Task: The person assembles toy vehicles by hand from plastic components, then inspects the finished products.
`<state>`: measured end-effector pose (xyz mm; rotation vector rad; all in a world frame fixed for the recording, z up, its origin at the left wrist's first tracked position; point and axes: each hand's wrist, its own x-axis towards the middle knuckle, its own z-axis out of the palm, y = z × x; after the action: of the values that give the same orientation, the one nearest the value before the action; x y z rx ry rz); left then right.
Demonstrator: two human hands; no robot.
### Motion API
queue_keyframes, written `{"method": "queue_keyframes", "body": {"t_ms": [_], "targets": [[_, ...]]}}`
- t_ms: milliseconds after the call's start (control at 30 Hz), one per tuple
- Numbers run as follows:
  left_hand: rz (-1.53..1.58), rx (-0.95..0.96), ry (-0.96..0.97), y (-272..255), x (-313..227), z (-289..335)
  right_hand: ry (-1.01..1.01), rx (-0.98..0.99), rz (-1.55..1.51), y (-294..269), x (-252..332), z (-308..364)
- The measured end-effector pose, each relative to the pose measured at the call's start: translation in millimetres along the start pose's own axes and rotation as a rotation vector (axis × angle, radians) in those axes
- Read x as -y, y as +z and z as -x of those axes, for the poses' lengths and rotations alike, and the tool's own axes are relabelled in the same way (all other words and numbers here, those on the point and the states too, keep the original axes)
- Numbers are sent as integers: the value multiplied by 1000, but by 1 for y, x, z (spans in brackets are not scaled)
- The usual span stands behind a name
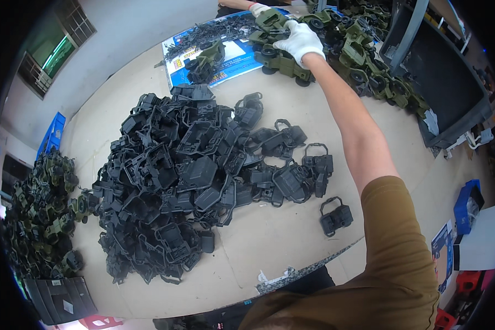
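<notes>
My right hand (302,43), in a white glove, reaches to the far side of the table. Its thumb and fingers close around part of a green toy jeep (267,37) among other green toy jeeps. Under the wrist lies another green toy jeep (286,65) with black wheels. My left hand is out of view. Close by, a co-worker's white-gloved hand (258,9) touches a green body (271,20). A large heap of black plastic toy chassis (198,173) covers the table's middle, and one black chassis (335,216) lies apart near my upper arm.
Small dark parts (217,32) lie on a blue and white printed sheet (242,58), with a green toy jeep (208,59). More green jeeps pile up at the far right (360,60) and left (44,214). A black bin (451,82) stands right; a grey crate (60,300) is lower left.
</notes>
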<state>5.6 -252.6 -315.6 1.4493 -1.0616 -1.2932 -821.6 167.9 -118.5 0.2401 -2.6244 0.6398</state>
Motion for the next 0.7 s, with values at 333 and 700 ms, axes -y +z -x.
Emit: {"method": "queue_keyframes", "body": {"t_ms": [333, 700], "targets": [[-136, -146, 61, -53, 47, -91, -250, -127, 167, -57, -13, 99], [-186, -131, 797, 26, -40, -36, -226, -349, -37, -159, -87, 248]]}}
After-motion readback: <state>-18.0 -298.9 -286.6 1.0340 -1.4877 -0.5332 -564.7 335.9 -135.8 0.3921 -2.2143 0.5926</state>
